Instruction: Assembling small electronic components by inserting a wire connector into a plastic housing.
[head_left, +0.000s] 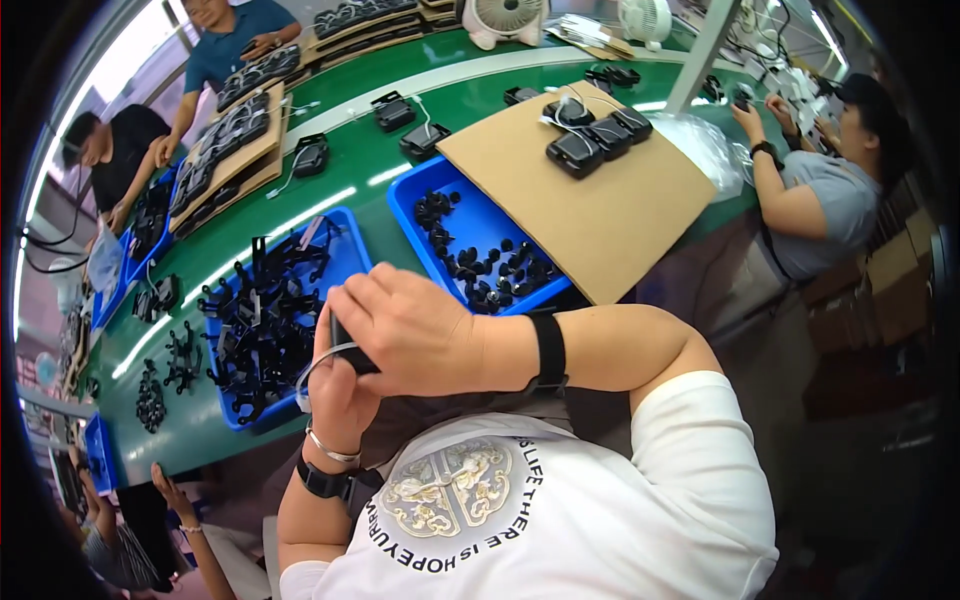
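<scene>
Both hands are closed around a small black device (352,352) with a pale cable, held above the table's near edge. My left hand (338,402) grips it from below, and the cable loops out over the fingers. My right hand (408,328) lies over the top, its fingers wrapped round the far side and covering most of the device. Just beyond my hands, a blue bin (362,262) is heaped with black plastic brackets (262,315). To its right, small black knob-like parts (500,268) lie in a second blue bin (405,205).
A cardboard sheet (600,220) rests over the right bin, bearing several black devices (590,145). More cabled devices (393,110) and loose brackets (150,398) lie on the green table (345,190). Co-workers sit at right and far left; another person's hand (172,492) touches the near-left edge.
</scene>
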